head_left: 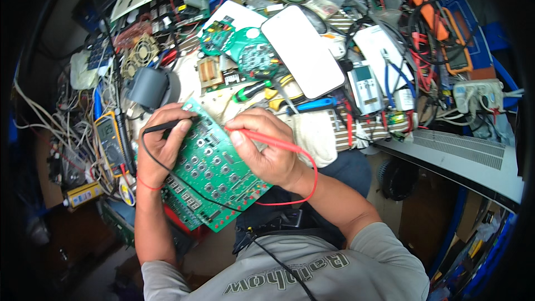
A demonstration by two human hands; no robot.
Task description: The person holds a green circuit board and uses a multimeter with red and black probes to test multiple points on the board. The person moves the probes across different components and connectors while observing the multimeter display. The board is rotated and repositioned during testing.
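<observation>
A green circuit board [207,161] with rows of round buttons and a digit display lies tilted in front of me, over the table's near edge. My left hand [161,139] is closed on a black test probe [161,126], whose tip end reaches the board's upper part. In my right hand [267,147] I grip a red test probe [267,139], pointing left at the board near its upper right edge. Whether either tip touches metal is too small to tell. A yellow-framed multimeter [110,139] with a lit screen stands left of my left hand.
Beyond the board lie a grey cup [147,90], green-handled pliers [251,92], a blue-handled screwdriver [317,104] and a white panel [302,50]. Blue-handled pliers [393,75] and an orange-framed meter [458,50] are at right. Tangled cables [56,128] crowd the left.
</observation>
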